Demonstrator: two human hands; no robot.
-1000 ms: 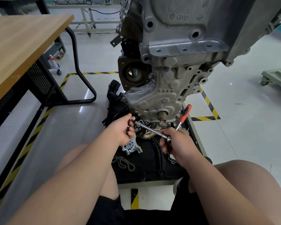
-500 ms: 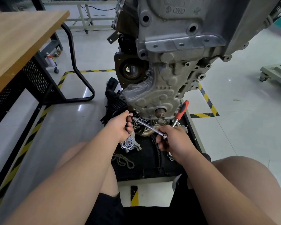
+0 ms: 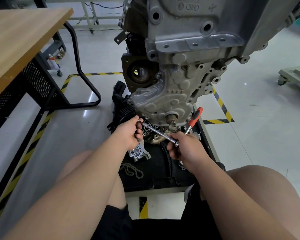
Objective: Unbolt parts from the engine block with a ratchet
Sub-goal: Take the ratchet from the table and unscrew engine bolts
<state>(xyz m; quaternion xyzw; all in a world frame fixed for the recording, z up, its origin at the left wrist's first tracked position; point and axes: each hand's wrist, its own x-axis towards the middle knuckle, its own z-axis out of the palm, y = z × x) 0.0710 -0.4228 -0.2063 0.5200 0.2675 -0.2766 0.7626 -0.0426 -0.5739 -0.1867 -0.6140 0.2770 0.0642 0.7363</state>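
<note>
Below the engine block [image 3: 189, 70], over a black floor mat [image 3: 156, 181], the hands sit apart on the ratchet [image 3: 195, 117]. Its head is gripped by the right hand [image 3: 186, 148], red handle pointing up and right. At the far tip of its long bar [image 3: 158, 133], the left hand [image 3: 128, 134] pinches, perhaps on a socket. A chain [image 3: 131, 170] lies on the mat.

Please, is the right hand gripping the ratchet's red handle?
No, the right hand grips the ratchet near its head; its red handle stands free above.
</note>
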